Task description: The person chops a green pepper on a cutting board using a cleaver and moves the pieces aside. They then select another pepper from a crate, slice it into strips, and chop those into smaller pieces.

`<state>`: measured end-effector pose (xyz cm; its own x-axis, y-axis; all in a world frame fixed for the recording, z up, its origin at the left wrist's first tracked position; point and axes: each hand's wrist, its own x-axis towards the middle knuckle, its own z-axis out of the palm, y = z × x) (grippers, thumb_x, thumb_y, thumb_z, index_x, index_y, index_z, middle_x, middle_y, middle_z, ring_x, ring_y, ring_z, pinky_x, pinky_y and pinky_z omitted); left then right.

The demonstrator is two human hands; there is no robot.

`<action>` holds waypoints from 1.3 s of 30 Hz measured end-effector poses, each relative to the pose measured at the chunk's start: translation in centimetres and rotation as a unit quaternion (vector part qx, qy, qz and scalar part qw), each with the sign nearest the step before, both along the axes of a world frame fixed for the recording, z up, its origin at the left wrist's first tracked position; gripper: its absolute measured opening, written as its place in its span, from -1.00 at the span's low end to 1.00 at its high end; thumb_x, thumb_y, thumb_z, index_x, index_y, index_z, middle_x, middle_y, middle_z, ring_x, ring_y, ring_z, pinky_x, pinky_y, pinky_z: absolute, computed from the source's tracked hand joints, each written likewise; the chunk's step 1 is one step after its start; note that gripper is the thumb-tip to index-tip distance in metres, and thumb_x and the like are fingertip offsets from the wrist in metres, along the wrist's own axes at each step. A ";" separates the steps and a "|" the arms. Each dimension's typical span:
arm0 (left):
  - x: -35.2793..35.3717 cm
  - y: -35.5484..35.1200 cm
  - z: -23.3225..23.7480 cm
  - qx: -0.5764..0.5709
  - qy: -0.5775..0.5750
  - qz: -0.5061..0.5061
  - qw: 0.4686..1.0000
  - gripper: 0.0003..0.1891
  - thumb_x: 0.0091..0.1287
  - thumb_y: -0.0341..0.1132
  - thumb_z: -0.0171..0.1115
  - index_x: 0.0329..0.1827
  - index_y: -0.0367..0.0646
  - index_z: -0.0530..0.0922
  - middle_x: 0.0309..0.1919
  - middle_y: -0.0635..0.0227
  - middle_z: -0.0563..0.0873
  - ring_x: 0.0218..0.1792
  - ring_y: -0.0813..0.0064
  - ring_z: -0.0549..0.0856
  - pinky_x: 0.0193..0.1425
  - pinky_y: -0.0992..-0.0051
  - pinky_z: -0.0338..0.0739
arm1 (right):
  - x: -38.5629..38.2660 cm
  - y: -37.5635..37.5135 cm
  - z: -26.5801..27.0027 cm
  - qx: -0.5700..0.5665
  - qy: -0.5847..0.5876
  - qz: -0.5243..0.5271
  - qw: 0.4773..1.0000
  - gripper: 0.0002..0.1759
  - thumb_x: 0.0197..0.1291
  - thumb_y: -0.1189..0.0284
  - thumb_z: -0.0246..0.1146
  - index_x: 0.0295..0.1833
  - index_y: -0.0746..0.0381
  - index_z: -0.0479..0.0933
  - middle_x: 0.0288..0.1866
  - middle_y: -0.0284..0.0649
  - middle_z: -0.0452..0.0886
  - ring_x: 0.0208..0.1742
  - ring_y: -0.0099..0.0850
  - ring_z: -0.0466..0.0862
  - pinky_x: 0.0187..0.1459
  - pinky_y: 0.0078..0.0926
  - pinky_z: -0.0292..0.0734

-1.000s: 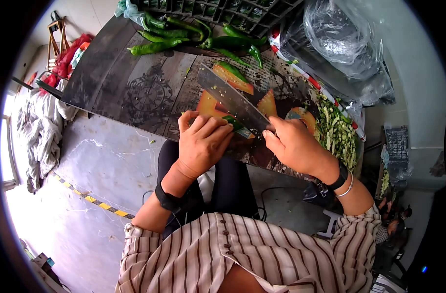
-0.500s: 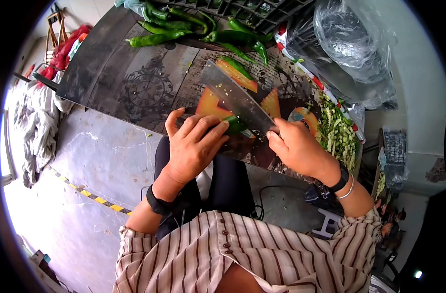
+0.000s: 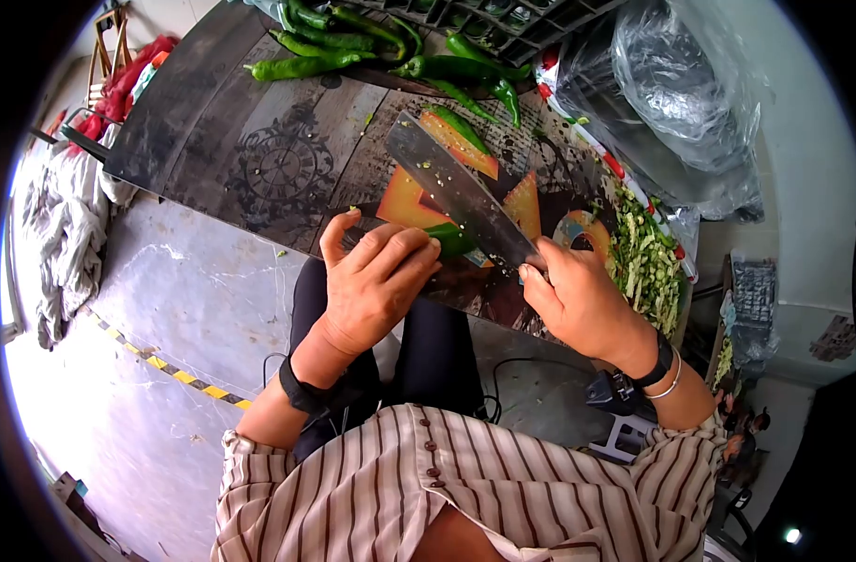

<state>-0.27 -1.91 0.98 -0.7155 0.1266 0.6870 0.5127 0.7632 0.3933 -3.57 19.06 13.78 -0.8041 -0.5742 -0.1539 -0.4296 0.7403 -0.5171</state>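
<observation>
My right hand (image 3: 582, 304) is closed around the handle of a cleaver (image 3: 461, 192), whose broad blade slants up and to the left with green bits stuck on it. Under the fingers of my left hand (image 3: 372, 276) a green pepper (image 3: 450, 241) is pressed to the table, its end showing beside the blade. The blade partly hides the area just right of the pepper. Another green pepper (image 3: 458, 129) lies alone beyond the blade. To the right of my right hand is a heap of chopped pepper (image 3: 645, 272).
Several whole green peppers (image 3: 339, 45) lie along the far side of the dark patterned table (image 3: 203, 140). Behind them stands a black plastic crate (image 3: 503, 23). Clear plastic bags (image 3: 681, 94) sit at the far right, and a grey floor (image 3: 194, 272) borders the near edge.
The cleaver's handle end and my right hand have shifted slightly right and down. My left hand stays almost still on the pepper.
</observation>
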 end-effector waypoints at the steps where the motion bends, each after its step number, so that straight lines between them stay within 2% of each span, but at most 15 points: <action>1: 0.1 0.1 0.0 0.005 0.000 -0.002 1.000 -0.77 0.04 -0.29 0.45 -0.21 0.05 0.67 -0.22 0.60 0.64 -0.13 0.59 0.62 0.32 0.14 0.19 | 0.0 0.0 -0.1 0.000 0.000 0.001 1.000 -0.83 0.28 0.46 0.14 -0.28 0.35 0.36 -0.58 0.11 0.49 -0.48 0.12 0.55 -0.44 -0.02 0.39; 4: 0.0 0.1 -0.2 0.012 0.000 -0.006 1.000 -0.77 0.00 -0.29 0.48 -0.24 0.04 0.70 -0.24 0.59 0.65 -0.14 0.57 0.63 0.32 0.14 0.18 | -0.1 0.1 -0.4 0.005 -0.007 0.004 1.000 -0.83 0.28 0.46 0.14 -0.27 0.35 0.36 -0.58 0.11 0.49 -0.48 0.12 0.55 -0.44 -0.01 0.39; 6: -0.1 0.0 -0.3 0.014 0.000 -0.007 1.000 -0.77 0.00 -0.29 0.48 -0.25 0.03 0.71 -0.25 0.58 0.65 -0.14 0.57 0.63 0.32 0.14 0.18 | -0.1 0.0 -0.4 0.018 -0.025 -0.012 0.999 -0.83 0.27 0.50 0.14 -0.31 0.39 0.36 -0.50 0.12 0.51 -0.43 0.11 0.56 -0.41 -0.16 0.40; 7: -0.1 0.0 -0.3 0.014 0.001 -0.011 1.000 -0.77 0.00 -0.29 0.48 -0.24 0.03 0.71 -0.25 0.59 0.65 -0.14 0.57 0.63 0.32 0.14 0.18 | -0.2 0.0 -0.4 0.019 -0.025 -0.010 0.999 -0.83 0.27 0.50 0.14 -0.31 0.39 0.36 -0.50 0.12 0.51 -0.43 0.11 0.56 -0.41 -0.16 0.40; 9: -0.1 -0.1 -0.3 0.015 0.001 -0.015 1.000 -0.76 0.00 -0.30 0.48 -0.24 0.03 0.71 -0.25 0.59 0.65 -0.15 0.58 0.63 0.33 0.14 0.18 | -0.4 0.0 -0.5 0.018 -0.007 0.018 1.000 -0.82 0.29 0.47 0.13 -0.28 0.37 0.36 -0.59 0.11 0.48 -0.49 0.13 0.55 -0.44 0.00 0.39; 10: -0.1 0.0 -0.3 0.017 0.000 -0.014 1.000 -0.77 0.00 -0.30 0.48 -0.24 0.03 0.71 -0.25 0.59 0.65 -0.15 0.58 0.64 0.33 0.14 0.18 | -0.5 -0.1 -0.4 0.019 -0.008 0.019 1.000 -0.82 0.29 0.47 0.13 -0.28 0.37 0.36 -0.59 0.11 0.48 -0.49 0.13 0.55 -0.44 0.00 0.39; 12: -0.2 -0.1 -0.2 0.020 -0.002 -0.015 1.000 -0.77 0.00 -0.30 0.48 -0.25 0.02 0.71 -0.25 0.59 0.65 -0.15 0.58 0.64 0.33 0.15 0.18 | -0.8 -0.3 0.0 0.044 -0.044 0.007 0.998 -0.80 0.26 0.48 0.14 -0.34 0.38 0.35 -0.53 0.13 0.50 -0.45 0.12 0.55 -0.42 -0.13 0.39; 19: -0.3 -0.1 -0.6 0.029 -0.010 -0.018 0.999 -0.80 0.01 -0.30 0.47 -0.27 0.01 0.72 -0.26 0.60 0.67 -0.16 0.59 0.64 0.33 0.15 0.19 | -1.6 -1.1 0.9 0.072 -0.063 0.015 0.995 -0.78 0.27 0.47 0.13 -0.37 0.39 0.34 -0.56 0.13 0.46 -0.47 0.13 0.53 -0.44 -0.13 0.36; 21: -0.3 -0.2 -0.6 0.033 -0.008 -0.017 0.999 -0.80 0.02 -0.29 0.47 -0.27 0.01 0.72 -0.26 0.60 0.67 -0.17 0.59 0.64 0.33 0.15 0.20 | -1.7 -1.3 0.8 0.082 -0.052 0.023 0.995 -0.77 0.27 0.46 0.13 -0.35 0.41 0.38 -0.57 0.18 0.49 -0.45 0.18 0.55 -0.40 -0.02 0.43; 28: -0.3 -0.2 -0.9 0.057 -0.010 -0.022 0.998 -0.81 0.04 -0.28 0.47 -0.26 0.02 0.72 -0.27 0.59 0.68 -0.19 0.59 0.64 0.34 0.16 0.23 | -1.9 -2.0 0.5 0.096 -0.071 0.003 0.993 -0.77 0.27 0.46 0.14 -0.35 0.42 0.36 -0.56 0.19 0.50 -0.43 0.19 0.56 -0.40 -0.01 0.43; 30: -0.4 -0.3 -1.0 0.063 -0.006 -0.025 0.998 -0.81 0.04 -0.28 0.47 -0.26 0.01 0.72 -0.27 0.60 0.68 -0.19 0.59 0.64 0.34 0.16 0.23 | -1.9 -2.0 0.1 0.083 -0.050 0.004 0.995 -0.79 0.27 0.48 0.13 -0.36 0.41 0.38 -0.55 0.15 0.48 -0.47 0.14 0.53 -0.44 -0.11 0.37; 33: -0.4 -0.4 -0.7 0.045 -0.010 -0.027 0.999 -0.81 0.04 -0.28 0.47 -0.26 0.02 0.72 -0.27 0.60 0.68 -0.20 0.59 0.64 0.34 0.15 0.23 | -2.5 -2.3 -1.4 0.051 -0.028 0.021 0.998 -0.78 0.27 0.47 0.14 -0.34 0.42 0.35 -0.56 0.21 0.48 -0.42 0.20 0.56 -0.41 0.00 0.43; 35: -0.5 -0.3 -0.9 0.050 0.006 -0.027 0.998 -0.82 0.06 -0.29 0.43 -0.26 0.01 0.67 -0.26 0.63 0.62 -0.18 0.61 0.61 0.31 0.15 0.29 | -2.9 -2.8 -2.5 0.027 0.004 0.029 0.999 -0.77 0.27 0.47 0.14 -0.35 0.42 0.35 -0.56 0.21 0.48 -0.42 0.21 0.55 -0.41 0.00 0.43; 39: -0.4 -0.2 -0.8 0.049 0.003 -0.021 0.999 -0.85 0.07 -0.29 0.42 -0.31 0.02 0.66 -0.27 0.63 0.62 -0.14 0.61 0.60 0.34 0.14 0.25 | -3.4 -2.7 -3.3 -0.009 0.024 0.015 1.000 -0.76 0.28 0.46 0.13 -0.37 0.42 0.37 -0.54 0.22 0.49 -0.41 0.21 0.56 -0.41 -0.01 0.43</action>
